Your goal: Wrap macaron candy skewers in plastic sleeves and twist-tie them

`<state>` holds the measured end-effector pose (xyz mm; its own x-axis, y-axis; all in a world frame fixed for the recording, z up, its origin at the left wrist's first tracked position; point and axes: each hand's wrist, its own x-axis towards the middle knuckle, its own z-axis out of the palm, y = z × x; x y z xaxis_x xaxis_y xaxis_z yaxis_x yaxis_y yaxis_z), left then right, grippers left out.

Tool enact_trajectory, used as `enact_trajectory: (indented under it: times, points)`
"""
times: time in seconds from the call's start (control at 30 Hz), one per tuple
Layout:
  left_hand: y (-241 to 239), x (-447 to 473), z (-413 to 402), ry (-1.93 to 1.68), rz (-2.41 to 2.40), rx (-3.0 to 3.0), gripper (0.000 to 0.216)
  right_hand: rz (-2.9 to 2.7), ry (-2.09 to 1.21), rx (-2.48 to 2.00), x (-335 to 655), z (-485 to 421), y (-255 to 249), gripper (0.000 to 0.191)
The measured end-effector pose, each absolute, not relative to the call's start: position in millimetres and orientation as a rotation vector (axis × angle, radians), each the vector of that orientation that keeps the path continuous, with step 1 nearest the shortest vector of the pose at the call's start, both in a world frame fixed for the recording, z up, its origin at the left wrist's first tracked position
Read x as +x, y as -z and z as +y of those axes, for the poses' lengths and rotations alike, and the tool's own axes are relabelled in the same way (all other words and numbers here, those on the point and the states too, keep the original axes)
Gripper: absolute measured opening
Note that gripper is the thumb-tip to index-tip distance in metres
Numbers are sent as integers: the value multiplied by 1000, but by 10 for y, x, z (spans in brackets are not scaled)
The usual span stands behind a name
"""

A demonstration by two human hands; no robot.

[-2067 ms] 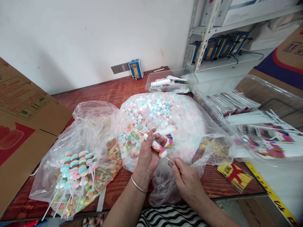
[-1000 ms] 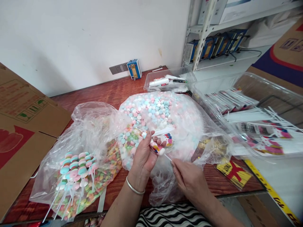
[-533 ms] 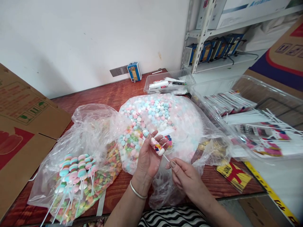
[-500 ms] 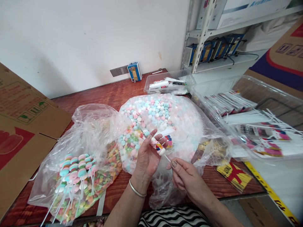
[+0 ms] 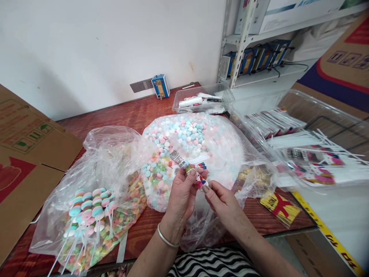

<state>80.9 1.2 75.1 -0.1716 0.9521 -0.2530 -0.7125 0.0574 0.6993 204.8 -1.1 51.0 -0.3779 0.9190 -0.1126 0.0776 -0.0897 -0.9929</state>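
The wrapper (image 5: 178, 158) is just below centre frame, the left hand's (image 5: 181, 192) fingers closed around its middle, the right hand's (image 5: 222, 198) pinching its lower end, apparently to steady it. The candy bag (image 5: 221, 134) lies beyond, probably for easy reach; lollipops (image 5: 91, 204), lower left.

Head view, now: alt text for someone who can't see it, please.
Left hand and right hand hold a printed wrapper at the near side of a bag of pastel candies. Candy lollipops lie left on a bag of multicolored candies; a clear plastic bin of white sticks stands right.
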Motion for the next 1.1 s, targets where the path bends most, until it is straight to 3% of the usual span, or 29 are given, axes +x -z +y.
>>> enact_trajectory:
  times: [0.13, 0.33, 0.6, 0.87, 0.93, 1.1]
  points:
    - [-747, 855, -9, -1515, 870, 358, 23, -1442, -1569, -1152, 2031, 1, -490, 29]
    - [-640, 952, -54, -1502, 898, 347, 20, -1550, -1325, -1315, 2010, 18, -455, 32]
    - [-669, 870, -41, -1509, 819, 315, 23, -1363, -1757, -1084, 2045, -9, -397, 38]
    - [-619, 989, -94, -1557, 831, 337, 16, -1421, -1477, -1197, 1979, 26, -407, 30]
    - [-637, 932, -76, -1544, 774, 257, 19, -1360, -1614, -1146, 2016, 17, -428, 34]
    - [-709, 764, 15, -1607, 653, 141, 18, -912, -2386, -810, 2118, -127, -431, 37]
